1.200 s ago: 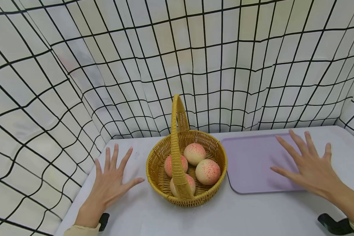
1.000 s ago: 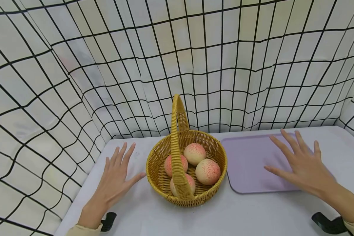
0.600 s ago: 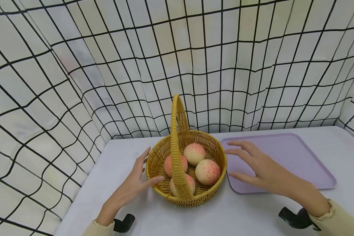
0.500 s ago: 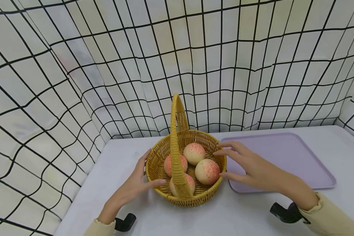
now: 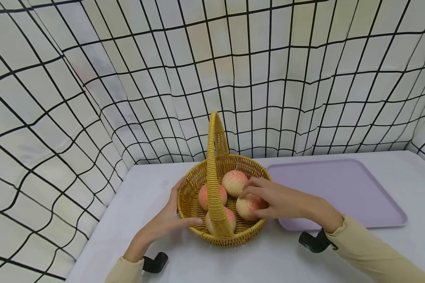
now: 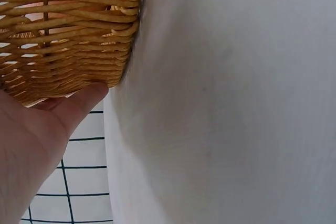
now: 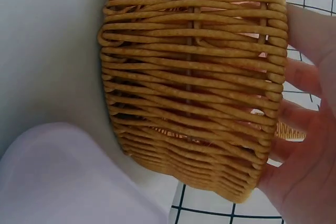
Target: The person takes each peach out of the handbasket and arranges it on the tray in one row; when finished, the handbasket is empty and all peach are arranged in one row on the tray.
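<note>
A yellow wicker basket [image 5: 226,240] with a tall arched handle holds several cream-and-pink speckled peaches, among them one at the back [image 5: 233,181] and one at the left [image 5: 203,196]. My left hand [image 5: 168,220] holds the basket's left side, its thumb over the rim and its fingers along the outer wall. In the left wrist view, a finger of that hand [image 6: 31,145] touches the weave. My right hand [image 5: 279,198] reaches over the right rim, fingers and thumb curled around the right-hand peach [image 5: 246,207]. The basket wall hides those fingertips in the right wrist view.
A flat lilac tray [image 5: 343,188] lies on the white table [image 5: 269,259] just right of the basket. Black netting [image 5: 269,90] over white sheeting closes off the back and left. The basket handle [image 5: 212,169] arches up left of my right hand.
My right hand has swept left from over the tray into the basket and taken hold of the right-hand peach. My left hand has moved right onto the basket's rim.
</note>
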Motion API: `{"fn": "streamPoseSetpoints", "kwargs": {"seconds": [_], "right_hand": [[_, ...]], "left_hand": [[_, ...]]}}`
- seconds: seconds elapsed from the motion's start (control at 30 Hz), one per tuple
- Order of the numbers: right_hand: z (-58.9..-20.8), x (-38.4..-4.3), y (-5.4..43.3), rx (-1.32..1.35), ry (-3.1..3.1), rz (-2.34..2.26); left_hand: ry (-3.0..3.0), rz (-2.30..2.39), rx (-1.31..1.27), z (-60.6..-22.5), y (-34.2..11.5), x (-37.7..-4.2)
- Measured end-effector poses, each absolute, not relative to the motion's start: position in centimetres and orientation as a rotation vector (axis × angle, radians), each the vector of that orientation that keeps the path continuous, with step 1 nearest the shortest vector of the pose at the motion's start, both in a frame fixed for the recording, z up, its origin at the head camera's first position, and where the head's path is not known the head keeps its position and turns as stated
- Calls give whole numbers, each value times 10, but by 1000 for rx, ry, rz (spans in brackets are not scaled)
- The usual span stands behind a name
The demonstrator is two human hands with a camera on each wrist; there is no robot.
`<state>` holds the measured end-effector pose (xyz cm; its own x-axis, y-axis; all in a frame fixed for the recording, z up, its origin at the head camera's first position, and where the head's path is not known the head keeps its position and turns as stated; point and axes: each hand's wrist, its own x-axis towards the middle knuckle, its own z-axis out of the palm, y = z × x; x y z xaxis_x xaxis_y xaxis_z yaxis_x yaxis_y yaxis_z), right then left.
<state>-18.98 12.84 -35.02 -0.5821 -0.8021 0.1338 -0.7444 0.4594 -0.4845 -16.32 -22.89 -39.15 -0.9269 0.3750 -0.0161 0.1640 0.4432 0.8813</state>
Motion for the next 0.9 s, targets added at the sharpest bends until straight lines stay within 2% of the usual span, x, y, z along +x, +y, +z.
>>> {"fn": "streamPoseSetpoints", "kwargs": {"seconds": [0.57, 0.77, 0.9], "right_hand": [[-352, -196, 103, -1286, 2564, -790], [-351, -190, 107, -1298, 2607, -966], [-335, -181, 121, -1247, 2616, -1142]], "left_hand": [[2457, 1447, 484, -388, -231, -165], [2454, 1454, 470, -391, -233, -165], [2443, 1462, 467, -390, -233, -165]]}}
